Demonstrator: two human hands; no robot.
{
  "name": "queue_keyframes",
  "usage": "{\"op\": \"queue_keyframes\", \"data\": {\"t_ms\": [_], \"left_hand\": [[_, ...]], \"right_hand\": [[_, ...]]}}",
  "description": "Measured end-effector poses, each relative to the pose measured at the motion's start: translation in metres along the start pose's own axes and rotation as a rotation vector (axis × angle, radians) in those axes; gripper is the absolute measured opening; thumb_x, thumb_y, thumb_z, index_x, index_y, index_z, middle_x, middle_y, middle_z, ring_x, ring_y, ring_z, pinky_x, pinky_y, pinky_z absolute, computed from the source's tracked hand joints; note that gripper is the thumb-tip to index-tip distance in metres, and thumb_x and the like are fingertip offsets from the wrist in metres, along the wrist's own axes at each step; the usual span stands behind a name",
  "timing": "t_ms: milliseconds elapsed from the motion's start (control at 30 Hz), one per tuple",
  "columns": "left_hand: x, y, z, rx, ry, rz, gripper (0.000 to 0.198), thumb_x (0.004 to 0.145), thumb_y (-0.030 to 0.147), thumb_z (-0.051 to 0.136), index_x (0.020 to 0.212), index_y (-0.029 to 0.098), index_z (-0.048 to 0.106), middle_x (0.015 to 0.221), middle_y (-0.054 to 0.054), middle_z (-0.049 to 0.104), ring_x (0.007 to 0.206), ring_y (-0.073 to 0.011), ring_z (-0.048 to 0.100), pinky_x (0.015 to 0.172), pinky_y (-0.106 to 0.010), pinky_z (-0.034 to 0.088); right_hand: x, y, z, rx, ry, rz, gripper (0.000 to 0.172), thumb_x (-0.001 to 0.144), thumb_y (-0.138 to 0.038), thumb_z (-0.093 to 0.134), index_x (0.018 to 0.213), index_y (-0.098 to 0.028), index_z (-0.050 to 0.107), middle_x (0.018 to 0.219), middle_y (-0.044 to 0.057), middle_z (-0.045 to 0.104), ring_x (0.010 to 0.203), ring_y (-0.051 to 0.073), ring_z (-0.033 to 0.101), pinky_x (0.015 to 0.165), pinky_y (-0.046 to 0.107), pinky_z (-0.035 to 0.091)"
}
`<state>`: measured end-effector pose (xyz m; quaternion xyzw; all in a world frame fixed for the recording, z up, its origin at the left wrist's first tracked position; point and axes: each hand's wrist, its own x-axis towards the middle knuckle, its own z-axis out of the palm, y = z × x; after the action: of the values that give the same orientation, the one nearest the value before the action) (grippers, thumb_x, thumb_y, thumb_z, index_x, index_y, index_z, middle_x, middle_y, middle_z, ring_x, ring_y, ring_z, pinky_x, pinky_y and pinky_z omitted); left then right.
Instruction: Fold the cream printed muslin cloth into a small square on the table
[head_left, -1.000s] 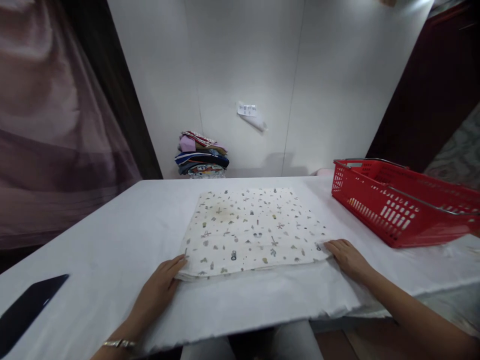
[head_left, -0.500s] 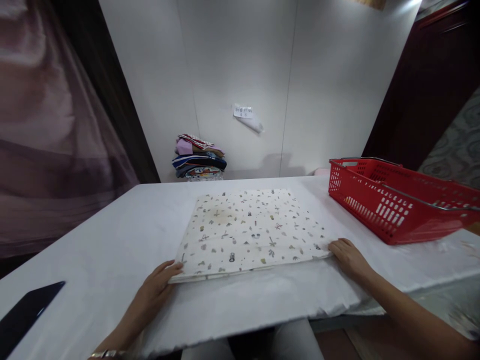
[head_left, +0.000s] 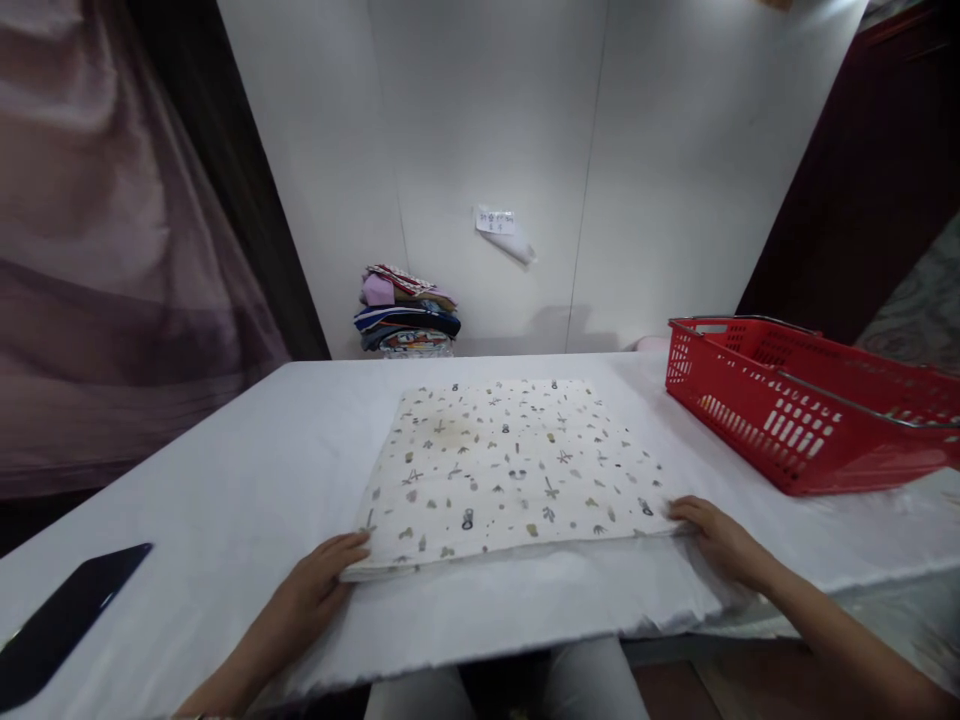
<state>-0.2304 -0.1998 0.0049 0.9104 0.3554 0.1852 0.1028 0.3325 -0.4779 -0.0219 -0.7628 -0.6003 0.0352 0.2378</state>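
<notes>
A white cloth [head_left: 495, 465] printed with small grey and tan motifs lies folded flat on the white-covered table. My left hand [head_left: 319, 580] holds its near left corner, fingertips on top of the fabric. At the near right corner, my right hand [head_left: 716, 540] grips the edge in the same way. Layers of the fold show along the near edge at the left. Both thumbs are mostly hidden from view.
To the right stands a red plastic basket [head_left: 806, 440] with metal handles. A dark phone-like slab [head_left: 71, 620] lies at the left on the white table [head_left: 247, 450]. Beyond the far edge is a stack of folded clothes [head_left: 409, 318] against the wall.
Both hands have drawn slightly toward me, bringing the cloth's near edge with them. My right hand has also shifted a little to the right. The whole view has turned slightly.
</notes>
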Motion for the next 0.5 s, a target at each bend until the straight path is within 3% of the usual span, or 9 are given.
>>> {"op": "queue_keyframes", "data": {"t_ms": [100, 233, 333, 500], "left_hand": [[-0.001, 0.011, -0.011, -0.069, -0.083, -0.094, 0.054, 0.063, 0.015, 0.046, 0.112, 0.026, 0.064, 0.127, 0.000, 0.057, 0.117, -0.0225, 0.053, 0.102, -0.038, 0.041], [0.009, 0.043, -0.026, -0.125, -0.113, -0.189, 0.061, 0.064, 0.012, 0.041, 0.123, 0.022, 0.056, 0.135, -0.002, 0.050, 0.124, -0.0226, 0.046, 0.105, -0.041, 0.038], [0.029, 0.079, -0.024, -0.146, -0.086, -0.132, 0.047, 0.076, 0.019, 0.041, 0.121, 0.020, 0.057, 0.135, -0.005, 0.050, 0.125, -0.0220, 0.044, 0.107, -0.044, 0.034], [0.071, 0.159, 0.005, -0.283, -0.159, 0.116, 0.036, 0.084, 0.023, 0.042, 0.115, 0.025, 0.061, 0.131, -0.002, 0.054, 0.122, -0.0185, 0.046, 0.106, -0.040, 0.035]], "right_hand": [[0.006, 0.010, -0.009, 0.147, 0.051, 0.254, 0.043, 0.064, -0.027, 0.044, 0.101, -0.019, 0.065, 0.116, 0.009, 0.063, 0.110, 0.026, 0.056, 0.092, 0.036, 0.045], [0.024, 0.018, -0.017, 0.105, 0.010, 0.589, 0.049, 0.070, -0.049, 0.048, 0.105, -0.017, 0.063, 0.090, 0.011, 0.070, 0.077, 0.028, 0.066, 0.074, 0.038, 0.051], [0.041, 0.018, -0.018, 0.070, -0.109, 0.690, 0.049, 0.067, -0.050, 0.056, 0.101, -0.015, 0.062, 0.074, 0.012, 0.069, 0.059, 0.027, 0.063, 0.061, 0.040, 0.050], [0.055, 0.009, -0.016, 0.114, -0.265, 0.752, 0.037, 0.063, -0.048, 0.063, 0.080, -0.015, 0.061, 0.061, 0.012, 0.062, 0.058, 0.027, 0.061, 0.049, 0.037, 0.047]]}}
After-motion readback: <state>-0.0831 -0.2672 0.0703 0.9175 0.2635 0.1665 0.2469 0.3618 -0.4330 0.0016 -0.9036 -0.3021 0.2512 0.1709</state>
